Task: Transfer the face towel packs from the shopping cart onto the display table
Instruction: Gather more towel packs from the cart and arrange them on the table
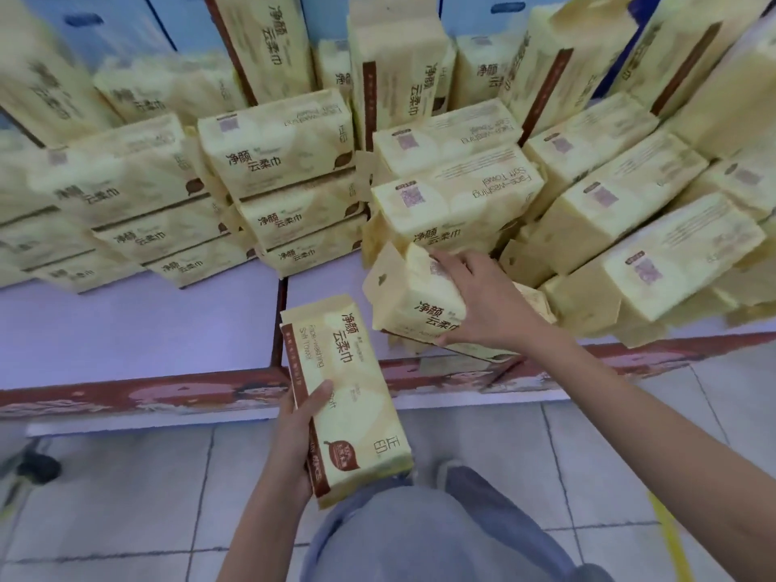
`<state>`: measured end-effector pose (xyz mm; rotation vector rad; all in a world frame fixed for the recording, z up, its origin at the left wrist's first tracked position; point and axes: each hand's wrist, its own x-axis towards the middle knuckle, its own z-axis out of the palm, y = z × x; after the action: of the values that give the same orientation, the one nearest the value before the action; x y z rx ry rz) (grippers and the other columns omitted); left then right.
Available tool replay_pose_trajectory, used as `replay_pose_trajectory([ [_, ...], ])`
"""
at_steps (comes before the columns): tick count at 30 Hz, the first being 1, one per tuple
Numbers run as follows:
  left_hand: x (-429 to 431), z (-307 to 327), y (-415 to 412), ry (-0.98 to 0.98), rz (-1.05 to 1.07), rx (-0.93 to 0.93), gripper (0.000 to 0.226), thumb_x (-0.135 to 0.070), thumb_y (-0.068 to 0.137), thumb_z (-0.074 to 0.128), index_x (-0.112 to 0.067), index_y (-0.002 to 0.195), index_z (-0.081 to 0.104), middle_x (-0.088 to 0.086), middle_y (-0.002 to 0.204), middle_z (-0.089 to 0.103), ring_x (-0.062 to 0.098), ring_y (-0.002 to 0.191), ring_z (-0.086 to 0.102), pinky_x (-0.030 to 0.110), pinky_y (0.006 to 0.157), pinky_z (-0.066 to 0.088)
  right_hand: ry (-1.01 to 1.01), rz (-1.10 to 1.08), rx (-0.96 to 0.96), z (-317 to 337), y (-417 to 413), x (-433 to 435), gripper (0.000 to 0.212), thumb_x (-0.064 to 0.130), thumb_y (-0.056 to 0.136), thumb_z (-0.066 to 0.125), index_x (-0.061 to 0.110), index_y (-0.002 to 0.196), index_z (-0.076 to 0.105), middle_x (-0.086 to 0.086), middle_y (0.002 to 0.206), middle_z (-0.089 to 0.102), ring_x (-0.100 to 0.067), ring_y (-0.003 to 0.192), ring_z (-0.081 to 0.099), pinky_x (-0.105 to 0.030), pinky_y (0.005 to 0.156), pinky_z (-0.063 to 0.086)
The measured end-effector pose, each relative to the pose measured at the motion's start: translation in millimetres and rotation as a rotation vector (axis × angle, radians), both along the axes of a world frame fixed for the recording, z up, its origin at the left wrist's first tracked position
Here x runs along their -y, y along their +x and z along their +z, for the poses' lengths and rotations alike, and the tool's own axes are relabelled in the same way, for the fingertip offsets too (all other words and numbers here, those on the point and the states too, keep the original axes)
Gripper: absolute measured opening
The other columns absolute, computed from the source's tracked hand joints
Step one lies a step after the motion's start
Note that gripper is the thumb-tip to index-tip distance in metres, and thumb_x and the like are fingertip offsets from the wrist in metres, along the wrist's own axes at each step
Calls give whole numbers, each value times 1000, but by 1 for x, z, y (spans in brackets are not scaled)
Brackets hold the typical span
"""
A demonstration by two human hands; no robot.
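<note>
The left-hand pack [357,396] lies lengthwise in the left hand [296,438], with the thumb across its printed face and the other fingers hidden behind its left edge, clamped on it. It is held above the near edge of the surface [138,329]. The right-hand pack [415,296] sits tilted at the near right of the surface. The right hand [483,304] comes over it from the right, its fingers [451,262] curled over the far edge and thumb at the near edge, gripping it; whether it rests on the surface cannot be told. Just beyond it is a flat stack [453,195], with a leaning heap [609,228] to the right, neat stacks [285,182] to the left and upright packs [394,69] at the far side. Both forearms reach forward over the tiled floor [126,497].
</note>
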<state>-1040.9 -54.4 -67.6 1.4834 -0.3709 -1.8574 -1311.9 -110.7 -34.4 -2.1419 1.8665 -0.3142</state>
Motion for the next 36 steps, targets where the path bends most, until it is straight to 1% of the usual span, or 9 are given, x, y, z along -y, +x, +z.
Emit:
replay_pose_trajectory([
  [5,-12,8,-21,48,116,-41,68,-24,67,70,-11,131,52,21,117,66,42,104,61,56,87,50,-115,255,-263,-12,-6,20,116,40,46,91,11,143,36,-19,111,52,-36,100,51,-43,82,44],
  [8,-17,10,-32,45,137,-51,66,-24,68,68,-10,130,53,22,115,66,41,98,63,57,88,49,-216,355,-384,-20,-9,28,105,23,40,93,8,135,50,-20,100,59,-37,87,58,-41,73,49],
  [12,-21,10,-41,41,172,-46,64,-23,67,68,-8,128,55,23,113,67,43,101,62,62,96,43,-302,429,-470,-32,-16,29,101,-3,44,78,15,138,46,-20,101,60,-36,86,60,-41,75,50],
  [15,-22,10,-46,46,180,-30,61,-23,65,69,-9,123,57,22,107,69,41,94,64,61,93,45,-317,429,-480,-37,-20,28,100,-1,49,75,22,138,35,-18,108,60,-36,94,59,-42,84,48],
  [18,-23,10,-49,50,166,-25,63,-24,64,70,-9,123,57,22,106,70,41,94,64,60,93,46,-274,401,-473,-40,-22,25,105,13,49,85,26,139,34,-16,114,60,-36,98,59,-45,90,46],
  [22,-25,9,-52,49,165,-34,64,-25,65,71,-9,125,57,21,110,69,42,99,64,59,93,47,-204,355,-453,-38,-30,21,107,32,43,92,27,139,45,-15,123,58,-36,106,57,-48,94,44],
  [27,-29,9,-54,46,169,-57,64,-25,66,71,-9,126,56,22,111,68,43,104,62,60,95,46,-116,253,-464,-39,-36,16,102,30,62,84,33,147,28,-15,142,42,-36,130,38,-50,109,28],
  [33,-31,11,-55,31,196,-107,62,-24,67,71,-11,125,57,19,110,70,38,97,66,57,91,48,-50,187,-466,-41,-31,16,105,38,70,79,36,150,11,-14,149,28,-35,140,21,-50,115,13],
  [36,-30,13,-57,7,233,-153,58,-23,68,69,-11,123,58,17,107,71,33,89,70,52,84,53,-35,171,-392,-39,-27,14,100,45,72,74,34,150,12,-12,151,23,-34,142,15,-50,116,7],
])
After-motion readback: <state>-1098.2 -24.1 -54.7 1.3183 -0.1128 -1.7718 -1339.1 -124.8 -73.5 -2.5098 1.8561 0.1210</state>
